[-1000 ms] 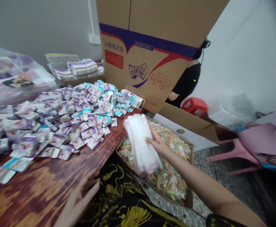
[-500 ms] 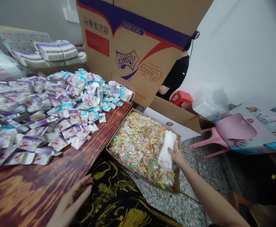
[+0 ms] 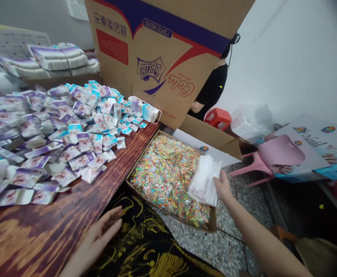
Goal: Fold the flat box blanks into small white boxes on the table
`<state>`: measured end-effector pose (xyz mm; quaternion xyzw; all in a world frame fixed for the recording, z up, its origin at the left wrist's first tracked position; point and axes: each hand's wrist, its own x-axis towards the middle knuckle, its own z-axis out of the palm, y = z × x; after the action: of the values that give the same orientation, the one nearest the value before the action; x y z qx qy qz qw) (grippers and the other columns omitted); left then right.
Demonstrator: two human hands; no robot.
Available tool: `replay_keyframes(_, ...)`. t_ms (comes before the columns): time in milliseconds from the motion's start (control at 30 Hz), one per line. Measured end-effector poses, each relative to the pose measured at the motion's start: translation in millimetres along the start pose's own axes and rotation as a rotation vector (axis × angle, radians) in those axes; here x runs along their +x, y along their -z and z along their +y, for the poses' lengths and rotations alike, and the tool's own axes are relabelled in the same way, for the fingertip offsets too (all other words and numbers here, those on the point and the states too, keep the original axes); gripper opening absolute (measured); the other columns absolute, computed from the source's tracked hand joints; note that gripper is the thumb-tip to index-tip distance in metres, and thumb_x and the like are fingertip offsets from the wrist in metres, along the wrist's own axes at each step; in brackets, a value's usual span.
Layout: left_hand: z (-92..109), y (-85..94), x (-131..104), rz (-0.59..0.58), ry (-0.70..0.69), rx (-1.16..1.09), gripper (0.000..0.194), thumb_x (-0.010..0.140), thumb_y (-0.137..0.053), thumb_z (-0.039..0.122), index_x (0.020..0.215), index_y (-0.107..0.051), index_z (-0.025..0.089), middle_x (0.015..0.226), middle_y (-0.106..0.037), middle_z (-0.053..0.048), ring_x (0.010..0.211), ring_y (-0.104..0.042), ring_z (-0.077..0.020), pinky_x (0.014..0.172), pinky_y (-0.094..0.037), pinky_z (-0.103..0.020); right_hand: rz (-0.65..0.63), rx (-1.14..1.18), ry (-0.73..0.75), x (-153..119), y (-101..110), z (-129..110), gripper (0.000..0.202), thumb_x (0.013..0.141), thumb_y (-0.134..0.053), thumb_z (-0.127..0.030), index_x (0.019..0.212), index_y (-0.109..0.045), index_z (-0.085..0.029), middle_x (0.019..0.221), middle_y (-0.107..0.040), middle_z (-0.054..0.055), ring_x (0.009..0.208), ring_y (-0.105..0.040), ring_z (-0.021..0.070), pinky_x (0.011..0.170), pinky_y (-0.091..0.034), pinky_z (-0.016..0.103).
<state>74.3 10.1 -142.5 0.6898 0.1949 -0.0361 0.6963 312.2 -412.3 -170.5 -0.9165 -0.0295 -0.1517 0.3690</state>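
Observation:
My right hand [image 3: 222,187] grips a stack of clear white plastic bags [image 3: 205,179], laying it on the near right corner of a shallow cardboard tray [image 3: 213,222] full of small multicoloured pieces [image 3: 164,175] on the floor. My left hand [image 3: 99,235] rests flat with fingers spread at the near edge of the dark wooden table [image 3: 55,227], holding nothing. A heap of small purple, white and blue packets [image 3: 61,130] covers the table's far part.
A big Sprite Cola carton [image 3: 162,57] stands behind the tray. A person in black [image 3: 211,90] sits beyond it by a red stool [image 3: 218,117]. Pink plastic chair [image 3: 275,156] and printed boxes [image 3: 315,150] are at right. Bundled packs [image 3: 58,59] lie at the table's back.
My right hand carried the bag stack from above the table's edge down and right onto the tray's corner. The view swung slightly left. My left hand barely moved.

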Motion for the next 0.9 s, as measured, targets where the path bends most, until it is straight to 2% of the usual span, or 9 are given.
replay_keyframes(100, 5.7, -7.6, 4.9, -0.054, 0.002, 0.019, 0.068, 0.060, -0.069, 0.060, 0.113, -0.058, 0.019, 0.118, -0.062, -0.011, 0.111, -0.057, -0.0287, 0.099, -0.043, -0.043, 0.073, 0.251, -0.140, -6.9, 5.4, -17.3, 0.072, 0.074, -0.046, -0.038, 0.139, -0.025, -0.014, 0.089, -0.066, 0.007, 0.065, -0.062, 0.0207, 0.054, -0.050, 0.030)
replay_keyframes(200, 17.1, -22.7, 12.3, -0.165, -0.039, 0.060, 0.066, 0.067, -0.067, 0.057, 0.117, -0.055, 0.017, 0.120, -0.061, -0.013, 0.110, -0.057, -0.0283, 0.098, -0.043, -0.043, 0.091, 0.422, -0.215, -15.5, 5.1, -38.8, 0.073, 0.070, -0.055, -0.037, 0.136, -0.033, -0.016, 0.085, -0.066, 0.005, 0.059, -0.059, 0.0174, 0.051, -0.049, 0.027)
replay_keyframes(367, 33.7, -59.9, 30.7, -0.371, -0.120, 0.067, 0.062, 0.073, -0.065, 0.050, 0.121, -0.053, 0.014, 0.118, -0.060, -0.016, 0.111, -0.055, -0.0278, 0.099, -0.039, -0.043, 0.038, 0.756, -0.340, -28.4, 8.3, -72.0, 0.077, 0.065, -0.065, -0.031, 0.136, -0.036, -0.025, 0.095, -0.066, 0.003, 0.064, -0.060, 0.0167, 0.054, -0.049, 0.027)
replay_keyframes(467, 36.6, -89.1, 44.3, -0.450, -0.065, -0.013, 0.064, 0.073, -0.067, 0.049, 0.124, -0.051, 0.014, 0.121, -0.057, -0.017, 0.115, -0.052, -0.0292, 0.099, -0.037, -0.043, -0.016, 0.858, -0.367, -35.7, 15.1, -88.2, 0.080, 0.066, -0.068, -0.030, 0.138, -0.033, -0.028, 0.099, -0.066, 0.003, 0.067, -0.061, 0.0169, 0.057, -0.050, 0.028)
replay_keyframes(600, 43.9, -130.6, 62.5, -0.482, -0.013, -0.227, 0.073, 0.072, -0.068, 0.047, 0.132, -0.041, 0.017, 0.132, -0.049, -0.016, 0.120, -0.048, -0.0300, 0.100, -0.036, -0.044, -0.093, 0.947, -0.316, -48.5, 13.9, -116.9, 0.076, 0.071, -0.066, -0.031, 0.138, -0.031, -0.033, 0.121, -0.059, 0.004, 0.090, -0.063, 0.0212, 0.072, -0.052, 0.033)
replay_keyframes(700, 53.9, -151.4, 71.0, -0.578, -0.055, -0.427, 0.069, 0.073, -0.069, 0.045, 0.131, -0.042, 0.018, 0.130, -0.052, -0.015, 0.115, -0.052, -0.0290, 0.096, -0.041, -0.042, -0.177, 0.940, -0.236, -59.3, -1.6, -137.9, 0.073, 0.078, -0.060, -0.033, 0.141, -0.023, -0.035, 0.132, -0.052, 0.003, 0.104, -0.060, 0.0235, 0.079, -0.052, 0.038)
replay_keyframes(800, 60.9, -157.7, 73.4, -0.594, -0.105, -0.489, 0.063, 0.070, -0.074, 0.036, 0.124, -0.049, 0.015, 0.119, -0.059, -0.014, 0.105, -0.058, -0.0283, 0.090, -0.045, -0.041, -0.180, 0.756, -0.052, -66.4, -23.2, -147.5, 0.066, 0.084, -0.051, -0.033, 0.143, -0.022, -0.030, 0.142, -0.040, 0.004, 0.121, -0.047, 0.0238, 0.096, -0.043, 0.042)
replay_keyframes(900, 61.5, -153.3, 72.6, -0.440, -0.116, -0.457, 0.062, 0.061, -0.080, 0.026, 0.116, -0.054, 0.013, 0.105, -0.066, -0.012, 0.090, -0.063, -0.0251, 0.082, -0.049, -0.037, -0.199, 0.495, 0.157, -65.9, -38.8, -148.6, 0.058, 0.088, -0.047, -0.032, 0.142, -0.026, -0.023, 0.141, -0.038, 0.008, 0.125, -0.042, 0.0229, 0.103, -0.036, 0.042)
